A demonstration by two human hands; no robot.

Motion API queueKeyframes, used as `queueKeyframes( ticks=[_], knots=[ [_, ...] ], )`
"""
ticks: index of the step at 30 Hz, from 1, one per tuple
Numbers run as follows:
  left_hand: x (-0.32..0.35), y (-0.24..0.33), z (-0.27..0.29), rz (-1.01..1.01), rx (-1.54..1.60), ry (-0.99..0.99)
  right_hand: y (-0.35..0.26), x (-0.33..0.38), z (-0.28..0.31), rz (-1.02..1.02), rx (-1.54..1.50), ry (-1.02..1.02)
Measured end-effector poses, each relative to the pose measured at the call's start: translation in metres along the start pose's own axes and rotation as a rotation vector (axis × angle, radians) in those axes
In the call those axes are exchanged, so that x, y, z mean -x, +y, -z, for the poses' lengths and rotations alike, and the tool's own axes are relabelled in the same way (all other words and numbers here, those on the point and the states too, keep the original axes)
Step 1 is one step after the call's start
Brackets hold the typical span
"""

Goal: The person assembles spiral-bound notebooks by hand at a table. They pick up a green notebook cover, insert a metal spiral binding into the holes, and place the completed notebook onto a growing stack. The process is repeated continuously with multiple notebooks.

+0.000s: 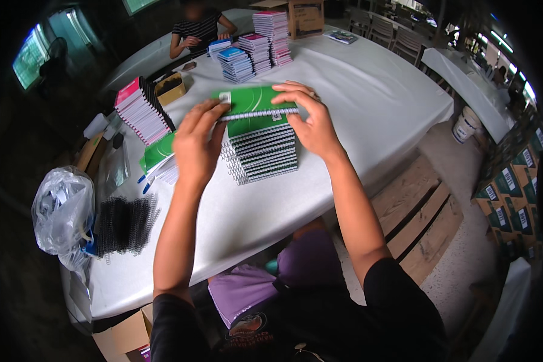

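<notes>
A green-covered spiral notebook (247, 99) is held by its two ends between my hands, its coil edge toward me. My left hand (196, 136) is closed on the left end, and my right hand (312, 123) grips the right end with fingers over the cover. Directly beneath lies a neat stack of spiral notebooks (264, 158), the top one green. Whether the held notebook touches the stack, I cannot tell. Left of the stack, partly behind my left forearm, are green-covered papers (157, 152) without a visible coil, with a blue pen (145, 186) beside them.
Loose black binding coils (123, 223) and a clear plastic bag (60, 205) lie at the table's left. Beyond stand pink-topped notebooks (140, 111), a yellow tub (170, 90) and blue and pink notebook stacks (236, 65). A person (199, 30) sits across the white table (368, 96).
</notes>
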State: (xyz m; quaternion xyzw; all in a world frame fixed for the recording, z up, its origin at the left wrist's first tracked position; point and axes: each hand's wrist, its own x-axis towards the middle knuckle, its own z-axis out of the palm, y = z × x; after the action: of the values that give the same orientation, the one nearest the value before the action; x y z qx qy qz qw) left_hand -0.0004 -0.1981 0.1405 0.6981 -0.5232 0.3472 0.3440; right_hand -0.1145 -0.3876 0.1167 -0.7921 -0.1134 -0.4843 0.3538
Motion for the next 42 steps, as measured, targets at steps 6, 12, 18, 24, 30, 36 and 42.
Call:
queueKeyframes(
  ticks=[6, 12, 18, 24, 30, 36, 42],
  knots=[
    [0.056, -0.026, -0.081, 0.261, 0.13, 0.237, 0.075, 0.046, -0.019, -0.363, -0.358, 0.069],
    [0.066, -0.015, -0.115, 0.781, 0.594, 0.434, 0.059, 0.051, -0.066, -0.523, -0.055, 0.346],
    [0.074, -0.1, -0.037, 0.375, -0.142, 0.176, 0.038, 0.062, -0.047, -0.329, -0.006, 0.503],
    [0.123, -0.144, 0.037, 0.336, -0.596, -0.262, -0.024, 0.092, -0.102, -0.092, -0.299, 0.207],
    [0.142, 0.013, 0.041, 0.869, 0.565, 0.098, -0.068, 0.118, -0.168, 0.008, 0.054, -0.224],
    [0.147, 0.007, 0.062, 1.106, 0.808, 0.262, -0.046, 0.136, -0.149, -0.047, -0.23, -0.099],
    [0.082, -0.104, 0.061, 0.29, -0.494, 0.334, -0.001, 0.161, -0.143, -0.829, -0.993, 0.091]
  ],
)
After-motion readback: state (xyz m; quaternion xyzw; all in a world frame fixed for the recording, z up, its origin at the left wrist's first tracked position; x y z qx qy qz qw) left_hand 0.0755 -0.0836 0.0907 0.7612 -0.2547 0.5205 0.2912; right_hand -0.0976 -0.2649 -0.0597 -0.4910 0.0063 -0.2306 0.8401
